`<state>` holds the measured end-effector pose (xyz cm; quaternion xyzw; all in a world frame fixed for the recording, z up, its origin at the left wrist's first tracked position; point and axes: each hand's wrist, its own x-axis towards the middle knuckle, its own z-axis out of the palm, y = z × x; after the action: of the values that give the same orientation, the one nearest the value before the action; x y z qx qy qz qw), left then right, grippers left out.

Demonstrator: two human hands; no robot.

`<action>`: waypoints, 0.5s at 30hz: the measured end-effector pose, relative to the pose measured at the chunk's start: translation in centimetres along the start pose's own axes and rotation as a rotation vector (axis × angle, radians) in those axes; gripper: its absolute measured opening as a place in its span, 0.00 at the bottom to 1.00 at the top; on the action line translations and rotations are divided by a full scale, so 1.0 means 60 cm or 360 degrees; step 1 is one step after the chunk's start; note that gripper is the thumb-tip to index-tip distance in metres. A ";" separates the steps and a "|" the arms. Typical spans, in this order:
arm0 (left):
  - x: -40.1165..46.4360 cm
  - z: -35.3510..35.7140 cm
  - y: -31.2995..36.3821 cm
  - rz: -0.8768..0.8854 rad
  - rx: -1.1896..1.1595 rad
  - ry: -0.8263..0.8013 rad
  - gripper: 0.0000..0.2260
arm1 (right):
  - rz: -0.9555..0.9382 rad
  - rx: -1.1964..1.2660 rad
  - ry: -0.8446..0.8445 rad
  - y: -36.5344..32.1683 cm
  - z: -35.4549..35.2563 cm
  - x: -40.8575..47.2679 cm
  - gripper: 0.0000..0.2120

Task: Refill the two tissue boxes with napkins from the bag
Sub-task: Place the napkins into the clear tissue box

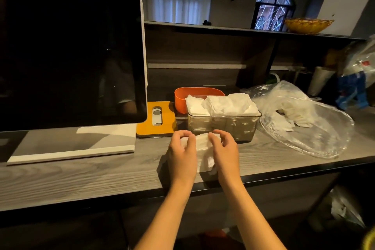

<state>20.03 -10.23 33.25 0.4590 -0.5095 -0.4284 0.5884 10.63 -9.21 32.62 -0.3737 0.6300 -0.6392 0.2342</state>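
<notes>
A bundle of white napkins (pixel 204 151) lies on the wooden counter just in front of the clear tissue box (pixel 223 126). My left hand (pixel 181 154) grips its left side and my right hand (pixel 224 152) grips its right side, fingers curled over the top. White napkins (pixel 221 103) are heaped above the rim of the clear box. Behind it stands an orange tissue box (pixel 180 97), open on top, and its orange lid (pixel 156 117) with a slot lies flat to the left. A clear plastic bag (pixel 300 119) with a few napkins inside lies to the right.
A large dark monitor (pixel 69 55) on a white stand fills the left of the counter. A shelf (pixel 223 28) above carries a yellow bowl (pixel 308 24). Bags and a paper roll crowd the far right. The counter edge (pixel 284 172) runs close under my wrists.
</notes>
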 end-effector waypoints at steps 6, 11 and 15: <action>-0.001 -0.001 0.003 -0.0002 0.0002 0.0120 0.05 | 0.0029 0.0118 0.0014 -0.012 -0.001 -0.007 0.05; 0.004 0.003 0.001 -0.0073 0.0162 0.0060 0.07 | -0.0003 0.0080 -0.0059 -0.014 -0.003 -0.008 0.05; 0.005 0.004 0.006 -0.0070 0.0246 -0.0086 0.07 | -0.0089 -0.0021 0.0002 -0.017 0.001 -0.006 0.13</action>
<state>19.81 -10.49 33.68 0.5022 -0.5466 -0.4128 0.5278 11.10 -8.88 33.54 -0.3922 0.6237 -0.6416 0.2135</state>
